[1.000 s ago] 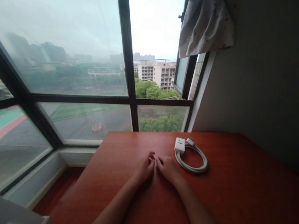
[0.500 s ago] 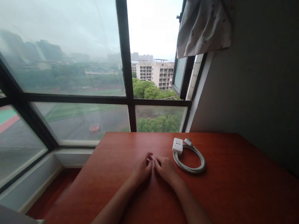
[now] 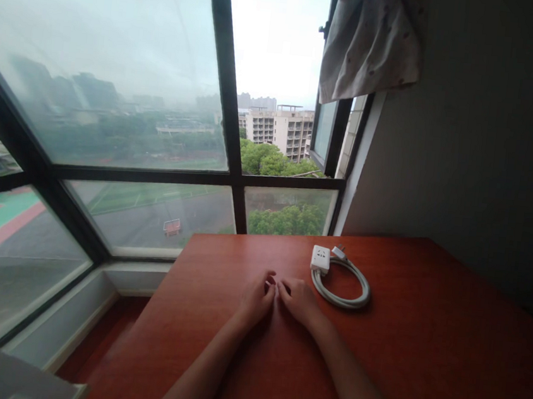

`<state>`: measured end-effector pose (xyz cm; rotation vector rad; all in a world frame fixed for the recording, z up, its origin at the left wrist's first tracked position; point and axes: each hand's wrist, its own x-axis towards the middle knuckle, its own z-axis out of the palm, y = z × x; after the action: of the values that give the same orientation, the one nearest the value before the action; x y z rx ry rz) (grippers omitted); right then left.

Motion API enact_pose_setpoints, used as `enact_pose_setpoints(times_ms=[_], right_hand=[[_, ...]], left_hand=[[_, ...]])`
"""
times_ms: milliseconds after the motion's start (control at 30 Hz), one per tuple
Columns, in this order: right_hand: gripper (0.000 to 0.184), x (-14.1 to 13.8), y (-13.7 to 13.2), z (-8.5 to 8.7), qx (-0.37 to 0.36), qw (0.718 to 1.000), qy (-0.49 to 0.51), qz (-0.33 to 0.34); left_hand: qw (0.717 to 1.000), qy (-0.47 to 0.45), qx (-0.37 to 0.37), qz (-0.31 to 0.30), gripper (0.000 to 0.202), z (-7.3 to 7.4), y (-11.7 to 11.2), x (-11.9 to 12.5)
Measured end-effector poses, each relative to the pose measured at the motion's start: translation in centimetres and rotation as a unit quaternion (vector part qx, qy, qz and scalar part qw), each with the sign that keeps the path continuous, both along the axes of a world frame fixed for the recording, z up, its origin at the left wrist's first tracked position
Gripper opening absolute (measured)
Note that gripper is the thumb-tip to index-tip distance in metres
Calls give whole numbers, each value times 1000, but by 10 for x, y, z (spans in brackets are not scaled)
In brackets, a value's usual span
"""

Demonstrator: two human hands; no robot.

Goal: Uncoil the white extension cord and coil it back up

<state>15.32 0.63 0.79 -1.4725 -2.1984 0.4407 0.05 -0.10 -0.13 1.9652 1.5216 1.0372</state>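
Both my hands rest side by side on the reddish-brown table [image 3: 423, 343], their fingertips meeting in the middle. My left hand [image 3: 257, 301] lies with its fingers curled in, and nothing shows in it. My right hand [image 3: 299, 301] is curled the same way and holds nothing that I can see. Just right of it, a hand's width away, lies a white power strip [image 3: 320, 258] with its white cable [image 3: 343, 292] coiled in a loop and the plug [image 3: 338, 252] beside the strip. Neither hand touches it.
A large dark-framed window [image 3: 228, 106] fills the left and far side, with a sill [image 3: 141, 256] below it. A pale curtain [image 3: 371, 39] hangs bunched at the top right. A grey wall [image 3: 481, 146] runs along the table's right edge.
The hands have stayed put on the table. Only the view has swung a little left and back to the right.
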Motion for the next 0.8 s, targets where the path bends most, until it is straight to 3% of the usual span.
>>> enact_pose_setpoints(times_ms=[800], right_hand=[[30, 0, 2, -4, 14, 1000, -2, -2]], left_hand=[[1000, -14, 13, 2, 25, -1, 0, 0]])
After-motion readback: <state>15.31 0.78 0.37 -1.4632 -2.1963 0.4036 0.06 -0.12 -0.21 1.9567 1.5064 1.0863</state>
